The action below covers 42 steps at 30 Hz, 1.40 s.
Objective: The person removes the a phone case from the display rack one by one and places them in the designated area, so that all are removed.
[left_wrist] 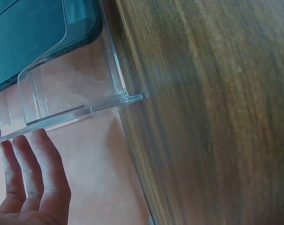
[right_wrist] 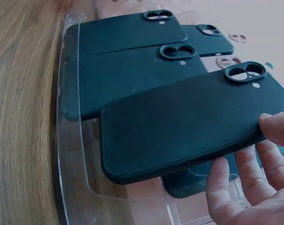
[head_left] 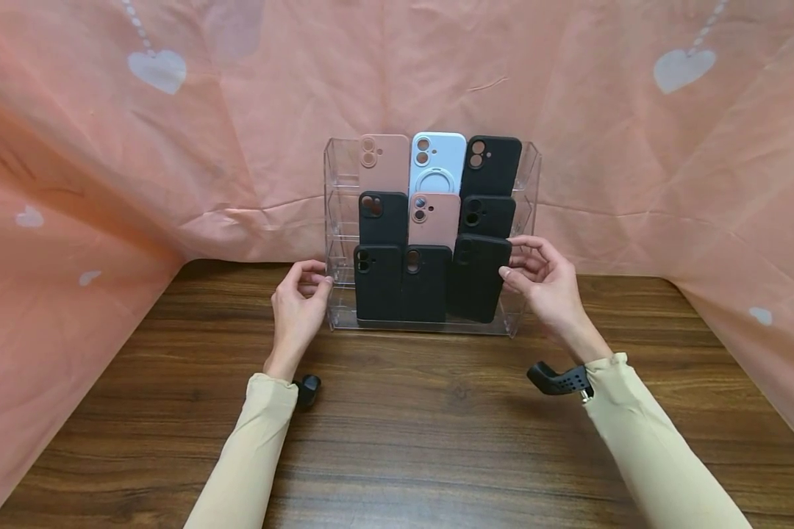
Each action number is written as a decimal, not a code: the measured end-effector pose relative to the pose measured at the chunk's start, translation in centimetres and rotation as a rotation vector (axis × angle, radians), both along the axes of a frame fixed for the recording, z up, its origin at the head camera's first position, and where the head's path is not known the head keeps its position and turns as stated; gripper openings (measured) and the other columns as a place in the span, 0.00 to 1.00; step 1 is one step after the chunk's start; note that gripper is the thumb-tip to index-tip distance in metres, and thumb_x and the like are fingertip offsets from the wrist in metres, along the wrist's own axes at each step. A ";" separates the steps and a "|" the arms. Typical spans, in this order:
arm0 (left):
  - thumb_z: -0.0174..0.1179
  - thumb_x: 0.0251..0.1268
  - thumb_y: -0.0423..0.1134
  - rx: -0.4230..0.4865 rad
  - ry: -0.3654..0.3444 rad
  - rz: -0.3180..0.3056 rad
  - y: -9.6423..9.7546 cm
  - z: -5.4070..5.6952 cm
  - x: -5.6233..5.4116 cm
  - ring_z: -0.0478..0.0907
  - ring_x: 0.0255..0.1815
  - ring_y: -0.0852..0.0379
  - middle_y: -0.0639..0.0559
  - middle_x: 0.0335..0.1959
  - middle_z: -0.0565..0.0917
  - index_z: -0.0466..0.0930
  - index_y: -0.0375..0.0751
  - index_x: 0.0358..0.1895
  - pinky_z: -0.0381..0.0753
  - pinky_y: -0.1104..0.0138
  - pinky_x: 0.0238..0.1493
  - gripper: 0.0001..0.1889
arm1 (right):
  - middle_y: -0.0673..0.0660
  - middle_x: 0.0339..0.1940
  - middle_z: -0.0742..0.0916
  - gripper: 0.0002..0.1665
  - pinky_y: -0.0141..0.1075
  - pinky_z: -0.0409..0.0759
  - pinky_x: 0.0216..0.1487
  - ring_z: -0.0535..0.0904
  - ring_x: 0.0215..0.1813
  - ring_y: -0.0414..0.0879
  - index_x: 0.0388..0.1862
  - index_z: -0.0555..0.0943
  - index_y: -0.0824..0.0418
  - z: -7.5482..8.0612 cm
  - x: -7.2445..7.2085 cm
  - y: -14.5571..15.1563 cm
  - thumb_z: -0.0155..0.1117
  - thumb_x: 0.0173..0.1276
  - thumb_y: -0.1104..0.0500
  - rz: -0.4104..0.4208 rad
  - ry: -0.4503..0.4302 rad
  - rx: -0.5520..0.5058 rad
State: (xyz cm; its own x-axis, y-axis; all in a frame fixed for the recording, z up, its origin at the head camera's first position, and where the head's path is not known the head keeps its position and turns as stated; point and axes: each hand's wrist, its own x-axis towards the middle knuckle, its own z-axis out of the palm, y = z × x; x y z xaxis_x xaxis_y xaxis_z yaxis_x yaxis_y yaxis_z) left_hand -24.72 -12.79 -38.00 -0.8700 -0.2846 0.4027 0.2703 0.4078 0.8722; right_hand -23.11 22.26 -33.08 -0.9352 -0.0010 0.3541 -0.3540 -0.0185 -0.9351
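Note:
My right hand (head_left: 551,286) pinches a black phone case (head_left: 481,279) by its right edge, thumb in front and fingers behind. The case leans at a slight tilt at the right of the bottom tier of a clear acrylic display stand (head_left: 423,325). In the right wrist view, its lower end sits in front of the stand's clear lip, overlapping it. On the other side, my left hand (head_left: 300,305) grips the stand's left side wall between thumb and fingertips. Two more black phone cases, one on the left (head_left: 378,286) and one in the middle (head_left: 426,286), stand in that tier.
Higher tiers hold a pink case (head_left: 384,173), a white case with a ring (head_left: 437,158), a black case (head_left: 492,165) and several others. The stand is on a brown wooden table (head_left: 397,426), with a pink cloth (head_left: 271,110) hanging behind and at both sides.

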 end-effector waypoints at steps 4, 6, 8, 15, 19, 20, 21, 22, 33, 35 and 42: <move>0.66 0.66 0.35 0.003 0.002 -0.003 0.0 0.0 -0.1 0.84 0.35 0.54 0.44 0.37 0.87 0.84 0.43 0.49 0.76 0.80 0.39 0.10 | 0.47 0.36 0.87 0.29 0.28 0.87 0.38 0.86 0.36 0.36 0.55 0.79 0.51 0.4 0.2 0.1 0.62 0.65 0.80 0.021 -0.008 -0.060; 0.66 0.66 0.35 0.005 0.002 -0.002 0.0 -0.1 -0.1 0.84 0.36 0.54 0.44 0.38 0.87 0.84 0.43 0.49 0.76 0.80 0.40 0.10 | 0.47 0.36 0.87 0.29 0.29 0.87 0.37 0.86 0.36 0.36 0.55 0.79 0.51 0.5 0.4 0.1 0.61 0.65 0.80 0.043 -0.009 -0.084; 0.66 0.65 0.35 0.007 0.001 0.000 0.0 -0.1 -0.1 0.84 0.35 0.54 0.44 0.37 0.87 0.84 0.43 0.48 0.76 0.80 0.40 0.10 | 0.47 0.36 0.87 0.28 0.29 0.87 0.37 0.85 0.36 0.36 0.55 0.79 0.51 0.7 0.6 0.2 0.61 0.66 0.80 0.067 -0.021 -0.099; 0.66 0.66 0.35 0.005 -0.013 -0.004 0.1 0.0 0.0 0.83 0.36 0.54 0.45 0.38 0.87 0.84 0.43 0.49 0.76 0.79 0.39 0.10 | 0.48 0.36 0.87 0.26 0.33 0.88 0.36 0.85 0.35 0.38 0.57 0.76 0.52 0.7 1.6 0.7 0.59 0.69 0.78 0.190 -0.102 -0.178; 0.66 0.66 0.35 0.002 -0.008 -0.007 0.1 -0.1 0.0 0.83 0.36 0.54 0.45 0.38 0.87 0.84 0.43 0.49 0.76 0.78 0.40 0.10 | 0.49 0.38 0.89 0.25 0.36 0.88 0.38 0.87 0.37 0.39 0.58 0.75 0.53 0.4 2.0 1.1 0.58 0.70 0.77 0.245 -0.144 -0.205; 0.66 0.66 0.35 0.001 -0.007 -0.006 0.1 -0.1 0.0 0.83 0.36 0.54 0.45 0.38 0.87 0.84 0.43 0.49 0.76 0.78 0.40 0.10 | 0.49 0.38 0.89 0.25 0.37 0.89 0.38 0.88 0.37 0.40 0.58 0.75 0.53 0.3 2.1 1.2 0.58 0.70 0.77 0.251 -0.151 -0.201; 0.66 0.66 0.35 0.000 -0.005 -0.004 0.0 -0.1 0.0 0.83 0.36 0.54 0.45 0.38 0.87 0.84 0.43 0.49 0.76 0.79 0.40 0.10 | 0.49 0.39 0.90 0.25 0.37 0.89 0.39 0.88 0.38 0.40 0.59 0.74 0.53 0.3 2.2 1.2 0.58 0.71 0.77 0.258 -0.158 -0.199; 0.66 0.66 0.35 -0.002 -0.005 -0.003 0.0 -0.1 0.0 0.83 0.36 0.54 0.45 0.38 0.87 0.84 0.43 0.49 0.76 0.79 0.40 0.10 | 0.49 0.40 0.90 0.25 0.37 0.89 0.40 0.89 0.39 0.40 0.59 0.74 0.54 0.2 2.4 1.2 0.59 0.71 0.76 0.263 -0.166 -0.194; 0.66 0.66 0.35 -0.002 -0.002 0.003 0.0 -0.1 0.0 0.84 0.36 0.51 0.44 0.37 0.87 0.84 0.43 0.49 0.75 0.79 0.40 0.10 | 0.49 0.40 0.89 0.25 0.38 0.89 0.41 0.89 0.39 0.41 0.60 0.73 0.52 -1.4 3.5 0.7 0.59 0.72 0.75 0.319 -0.220 -0.160; 0.66 0.66 0.35 -0.002 -0.003 0.001 0.0 -0.1 0.0 0.84 0.36 0.52 0.44 0.38 0.87 0.84 0.43 0.49 0.75 0.79 0.40 0.10 | 0.48 0.41 0.89 0.24 0.37 0.89 0.42 0.89 0.39 0.40 0.60 0.73 0.52 -1.7 3.7 0.5 0.59 0.72 0.75 0.324 -0.226 -0.149; 0.66 0.65 0.35 -0.012 -0.006 0.006 -0.1 -0.1 0.0 0.83 0.34 0.55 0.45 0.37 0.87 0.84 0.44 0.49 0.75 0.78 0.39 0.10 | 0.48 0.42 0.90 0.24 0.37 0.89 0.42 0.89 0.40 0.40 0.61 0.72 0.52 -2.5 4.2 -0.2 0.60 0.72 0.72 0.325 -0.250 -0.092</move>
State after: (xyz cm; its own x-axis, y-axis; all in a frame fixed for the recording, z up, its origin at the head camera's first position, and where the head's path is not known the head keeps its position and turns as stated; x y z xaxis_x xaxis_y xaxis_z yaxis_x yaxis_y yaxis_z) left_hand -24.74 -12.85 -38.10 -0.8707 -0.2853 0.4006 0.2623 0.4195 0.8690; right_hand -18.94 22.02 -35.58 -0.9487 -0.2889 0.1284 -0.0783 -0.1787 -0.9808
